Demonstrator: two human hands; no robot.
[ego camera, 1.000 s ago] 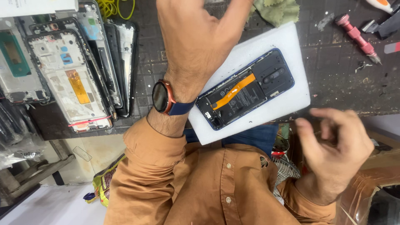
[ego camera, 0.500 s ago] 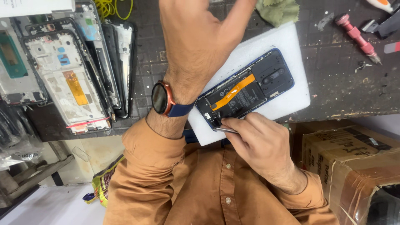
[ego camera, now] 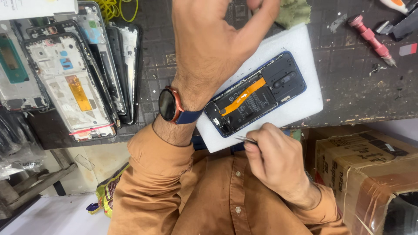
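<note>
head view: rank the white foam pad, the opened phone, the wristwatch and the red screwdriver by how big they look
1. white foam pad
2. opened phone
3 and 4. wristwatch and red screwdriver: unsure, since the watch sits nearer the camera.

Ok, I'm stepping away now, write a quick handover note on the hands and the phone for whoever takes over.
Left hand: raised over the bench, holding nothing that shows.
Right hand: pinching thin metal tweezers, tips at the near end of the opened phone.
The phone lies back cover off on a white pad, with its orange flex cable exposed.
Done: cover removed. Left: inside work at the near end.
Red screwdriver lies on the bench.
</note>
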